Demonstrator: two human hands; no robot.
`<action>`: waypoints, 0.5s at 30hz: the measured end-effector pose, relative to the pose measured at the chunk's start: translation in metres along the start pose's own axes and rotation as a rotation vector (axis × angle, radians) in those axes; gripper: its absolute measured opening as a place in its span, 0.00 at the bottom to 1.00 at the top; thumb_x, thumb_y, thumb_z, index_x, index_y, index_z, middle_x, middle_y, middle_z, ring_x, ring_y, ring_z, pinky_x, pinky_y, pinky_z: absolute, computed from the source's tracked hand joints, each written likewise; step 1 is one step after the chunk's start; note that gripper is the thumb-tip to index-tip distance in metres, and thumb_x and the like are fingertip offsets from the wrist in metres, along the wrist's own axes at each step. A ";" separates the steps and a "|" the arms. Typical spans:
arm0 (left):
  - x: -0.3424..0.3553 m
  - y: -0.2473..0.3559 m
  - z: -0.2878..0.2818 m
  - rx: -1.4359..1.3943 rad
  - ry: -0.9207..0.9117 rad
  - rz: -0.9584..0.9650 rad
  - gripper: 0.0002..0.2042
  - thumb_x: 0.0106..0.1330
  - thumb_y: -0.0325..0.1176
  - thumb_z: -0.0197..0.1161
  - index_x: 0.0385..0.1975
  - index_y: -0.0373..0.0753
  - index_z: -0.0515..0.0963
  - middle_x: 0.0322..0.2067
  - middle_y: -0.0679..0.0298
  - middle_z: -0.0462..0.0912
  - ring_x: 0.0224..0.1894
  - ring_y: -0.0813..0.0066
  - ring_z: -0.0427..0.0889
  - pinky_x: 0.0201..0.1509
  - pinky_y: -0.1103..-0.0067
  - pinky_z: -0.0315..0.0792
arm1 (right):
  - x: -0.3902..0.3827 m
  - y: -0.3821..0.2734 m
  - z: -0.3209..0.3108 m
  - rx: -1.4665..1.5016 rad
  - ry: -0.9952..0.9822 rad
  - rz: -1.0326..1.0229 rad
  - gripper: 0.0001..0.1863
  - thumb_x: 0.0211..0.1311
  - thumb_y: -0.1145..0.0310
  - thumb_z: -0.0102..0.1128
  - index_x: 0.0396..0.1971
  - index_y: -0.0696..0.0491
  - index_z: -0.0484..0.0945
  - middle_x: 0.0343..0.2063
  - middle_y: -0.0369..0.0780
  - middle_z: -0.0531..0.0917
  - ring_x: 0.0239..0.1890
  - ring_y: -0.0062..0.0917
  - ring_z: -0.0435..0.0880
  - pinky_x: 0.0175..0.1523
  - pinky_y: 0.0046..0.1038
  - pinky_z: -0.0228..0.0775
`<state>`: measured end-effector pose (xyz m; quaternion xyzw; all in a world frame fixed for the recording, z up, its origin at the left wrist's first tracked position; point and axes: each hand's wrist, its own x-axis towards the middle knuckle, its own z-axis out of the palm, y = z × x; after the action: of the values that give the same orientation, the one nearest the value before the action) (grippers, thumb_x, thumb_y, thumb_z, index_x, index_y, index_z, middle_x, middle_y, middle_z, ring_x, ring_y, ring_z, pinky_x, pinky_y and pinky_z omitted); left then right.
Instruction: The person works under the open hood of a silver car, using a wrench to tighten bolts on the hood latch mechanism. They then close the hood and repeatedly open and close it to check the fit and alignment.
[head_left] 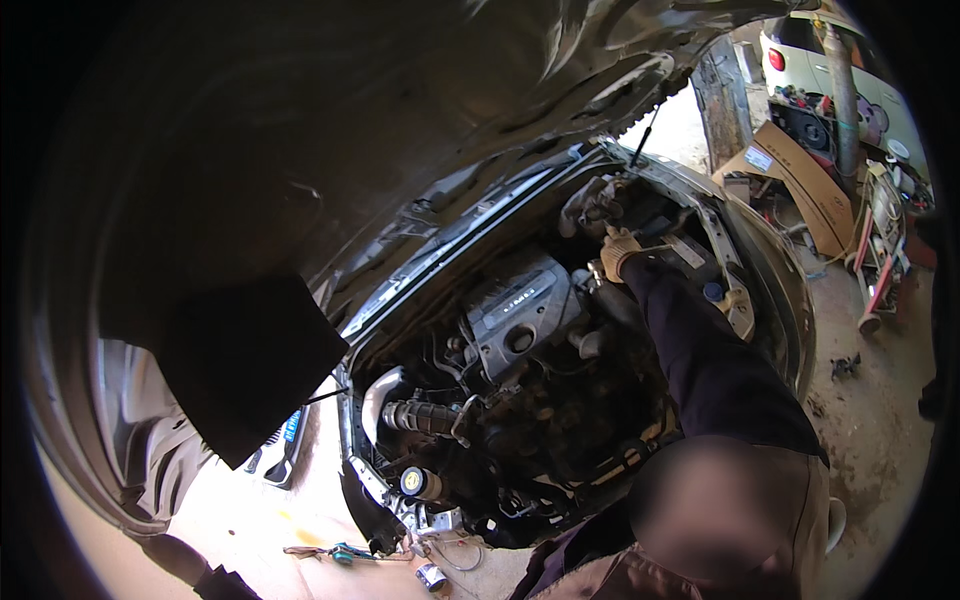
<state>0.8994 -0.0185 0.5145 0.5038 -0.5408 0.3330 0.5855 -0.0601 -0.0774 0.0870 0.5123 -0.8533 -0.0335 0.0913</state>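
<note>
My right arm, in a dark sleeve, reaches over the open engine bay. On its end, my right hand (618, 252) wears a tan work glove, and its fingers look curled at the far right of the bay. Whatever they may hold is hidden or too small to name. Just beyond the fingers is a crumpled dark grey bundle (592, 203). Left of the hand is a grey plastic engine cover (525, 312) with a round opening. A dark, shadowed shape (175, 558) at the lower left rim may be my left hand; its fingers cannot be made out.
A raised hood (400, 110) hangs over the bay, with a strut (645, 135) at right. A ribbed intake hose (420, 418) and round cap (412, 482) are near left. Tools (345, 553) and a small can (431, 577) lie on the floor. Cardboard (805, 185) stands far right.
</note>
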 end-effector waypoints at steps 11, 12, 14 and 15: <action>0.012 -0.018 -0.005 0.071 -0.114 -0.164 0.34 0.91 0.41 0.42 0.87 0.24 0.47 0.71 0.21 0.72 0.72 0.30 0.79 0.79 0.50 0.75 | 0.007 0.040 0.026 0.157 -0.180 0.316 0.27 0.76 0.43 0.66 0.60 0.46 0.93 0.64 0.42 0.90 0.75 0.41 0.76 0.74 0.47 0.66; 0.019 -0.036 -0.001 0.115 -0.089 -0.088 0.34 0.90 0.38 0.42 0.87 0.23 0.47 0.69 0.22 0.74 0.69 0.31 0.80 0.76 0.50 0.76 | 0.003 0.045 0.025 0.179 -0.091 0.269 0.25 0.75 0.40 0.66 0.55 0.42 0.97 0.57 0.39 0.95 0.71 0.40 0.82 0.74 0.48 0.66; 0.031 -0.066 0.004 0.227 -0.025 0.106 0.33 0.87 0.30 0.42 0.86 0.21 0.47 0.65 0.24 0.79 0.64 0.33 0.84 0.70 0.50 0.79 | -0.010 0.052 0.023 0.281 -0.021 0.273 0.25 0.75 0.44 0.67 0.56 0.47 0.96 0.59 0.43 0.94 0.72 0.44 0.82 0.73 0.45 0.70; 0.037 -0.076 0.012 0.310 -0.002 0.208 0.33 0.85 0.27 0.42 0.86 0.20 0.47 0.63 0.25 0.81 0.61 0.34 0.86 0.66 0.50 0.80 | -0.013 0.054 0.019 0.240 0.001 0.238 0.24 0.73 0.49 0.67 0.56 0.51 0.95 0.60 0.45 0.94 0.72 0.43 0.82 0.73 0.45 0.71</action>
<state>0.9738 -0.0556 0.5314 0.5295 -0.5328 0.4707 0.4628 -0.1045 -0.0415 0.0747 0.4151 -0.9056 0.0799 0.0332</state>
